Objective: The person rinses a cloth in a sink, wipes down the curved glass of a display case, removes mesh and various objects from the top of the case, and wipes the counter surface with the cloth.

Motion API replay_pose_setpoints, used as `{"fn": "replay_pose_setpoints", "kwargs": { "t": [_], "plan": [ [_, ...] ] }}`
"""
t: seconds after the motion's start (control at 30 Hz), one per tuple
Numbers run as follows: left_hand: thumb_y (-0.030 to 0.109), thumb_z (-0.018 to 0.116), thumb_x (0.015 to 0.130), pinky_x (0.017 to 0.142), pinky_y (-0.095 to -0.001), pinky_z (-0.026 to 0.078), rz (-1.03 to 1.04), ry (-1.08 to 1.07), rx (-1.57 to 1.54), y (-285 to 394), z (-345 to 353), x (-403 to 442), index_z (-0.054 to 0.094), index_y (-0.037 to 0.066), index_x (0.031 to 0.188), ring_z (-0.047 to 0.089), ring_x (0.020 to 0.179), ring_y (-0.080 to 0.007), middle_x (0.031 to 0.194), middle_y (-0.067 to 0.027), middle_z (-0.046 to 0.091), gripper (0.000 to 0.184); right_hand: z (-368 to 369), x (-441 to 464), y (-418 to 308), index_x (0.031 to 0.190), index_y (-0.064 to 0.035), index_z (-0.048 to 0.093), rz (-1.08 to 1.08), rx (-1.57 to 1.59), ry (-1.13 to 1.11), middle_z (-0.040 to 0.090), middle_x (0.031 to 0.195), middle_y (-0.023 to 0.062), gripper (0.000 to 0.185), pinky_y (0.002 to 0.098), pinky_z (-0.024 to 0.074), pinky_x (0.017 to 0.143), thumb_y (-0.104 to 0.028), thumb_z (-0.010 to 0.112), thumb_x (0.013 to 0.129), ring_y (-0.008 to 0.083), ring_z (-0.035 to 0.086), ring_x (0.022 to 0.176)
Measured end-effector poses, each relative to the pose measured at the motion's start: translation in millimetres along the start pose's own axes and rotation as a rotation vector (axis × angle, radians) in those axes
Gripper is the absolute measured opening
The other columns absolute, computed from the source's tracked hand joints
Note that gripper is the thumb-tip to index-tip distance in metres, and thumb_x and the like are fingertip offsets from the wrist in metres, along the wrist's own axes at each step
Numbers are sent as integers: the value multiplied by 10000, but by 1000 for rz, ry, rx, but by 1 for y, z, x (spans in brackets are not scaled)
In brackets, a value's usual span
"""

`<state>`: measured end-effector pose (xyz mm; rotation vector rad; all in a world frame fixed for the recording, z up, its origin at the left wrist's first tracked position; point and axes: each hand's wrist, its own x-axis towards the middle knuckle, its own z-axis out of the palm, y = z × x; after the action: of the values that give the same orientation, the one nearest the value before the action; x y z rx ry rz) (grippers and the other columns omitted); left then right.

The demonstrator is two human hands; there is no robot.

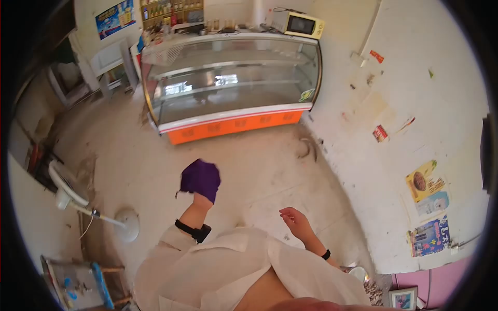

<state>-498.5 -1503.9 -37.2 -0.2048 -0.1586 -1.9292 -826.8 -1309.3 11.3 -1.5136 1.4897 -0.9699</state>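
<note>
A dark purple cloth [201,179] is at my left hand [201,201], held out over the floor. It drapes over the hand and hides the fingers, with only the base of the hand and the wrist showing below it. A thin cord or corner hangs from the cloth's left side. My right hand [294,220] is in the air to the right, apart from the cloth. Its fingers are loosely bent with nothing visible in them. Black bands are on both wrists.
Ahead stands a glass display case [233,78] with an orange base; a yellow microwave [304,25] sits on top. A white standing fan [67,184] leans at the left, above a blue-edged frame or small table [78,285]. A wall with posters [429,236] runs along the right.
</note>
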Motion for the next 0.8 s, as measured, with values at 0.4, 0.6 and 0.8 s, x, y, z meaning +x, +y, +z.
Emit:
{"fn": "replay_pose_setpoints", "kwargs": {
  "t": [0.4, 0.6, 0.8],
  "plan": [
    [246, 673, 870, 1018, -462, 420, 70, -1214, 2016, -207, 36, 319, 538, 184, 1379, 560, 1181, -369, 1337, -167, 558, 529, -160, 290, 65, 1295, -87, 533, 63, 150, 290, 641, 1177, 103, 423, 414, 510, 916, -375, 529, 986, 219, 627, 1051],
    [341, 694, 850, 948, -473, 477, -503, -847, 2587, -68, -85, 475, 601, 196, 1289, 576, 1180, -309, 1277, -91, 598, 472, -269, 434, 180, 956, -68, 689, 261, -1222, 58, 697, 1041, 135, 221, 415, 542, 823, -253, 576, 913, 283, 669, 1018],
    [302, 698, 885, 952, -385, 488, -165, -463, 2670, 185, 88, 713, 644, 92, 1189, 632, 1106, -256, 1180, -86, 665, 373, -306, 647, 132, 1061, -106, 674, 202, -1015, 72, 655, 1193, 107, 224, 417, 540, 822, -238, 594, 899, 281, 669, 1040]
  ]
}}
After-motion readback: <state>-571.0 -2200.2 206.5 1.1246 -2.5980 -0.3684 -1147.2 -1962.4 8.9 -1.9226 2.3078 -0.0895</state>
